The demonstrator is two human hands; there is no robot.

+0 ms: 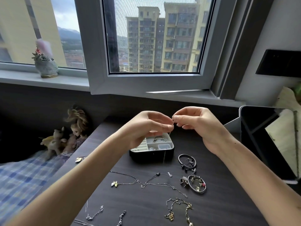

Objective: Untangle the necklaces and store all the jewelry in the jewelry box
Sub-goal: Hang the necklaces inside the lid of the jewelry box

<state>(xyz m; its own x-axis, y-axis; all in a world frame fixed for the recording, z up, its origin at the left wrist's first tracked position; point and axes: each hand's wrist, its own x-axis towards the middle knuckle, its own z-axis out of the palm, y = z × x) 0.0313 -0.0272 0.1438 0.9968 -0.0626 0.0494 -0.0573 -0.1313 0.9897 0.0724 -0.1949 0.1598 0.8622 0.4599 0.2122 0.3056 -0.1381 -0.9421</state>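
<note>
Just above the jewelry box (146,156) near the table's (138,206) far edge, left hand (151,126) and right hand (195,124) pinch a thin chain (165,156).

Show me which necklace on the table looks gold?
The chunky chain at the table's near edge, right of the middle. Its links look yellowish gold; the other necklaces lying there are thin and silver.

Counting two hands, left hand (146,126) and right hand (198,126), pinching one fine chain (165,156) between them. Finding one jewelry box (151,154) just below the left hand. Tallying two bangles below the right hand, one round (180,158) and one oval (189,183). Adding what looks like two tangled necklaces (143,184) below both hands, one gold chain (179,203) nearer the right forearm, and two short silver chains (95,214) (121,216) by the left forearm.
</note>
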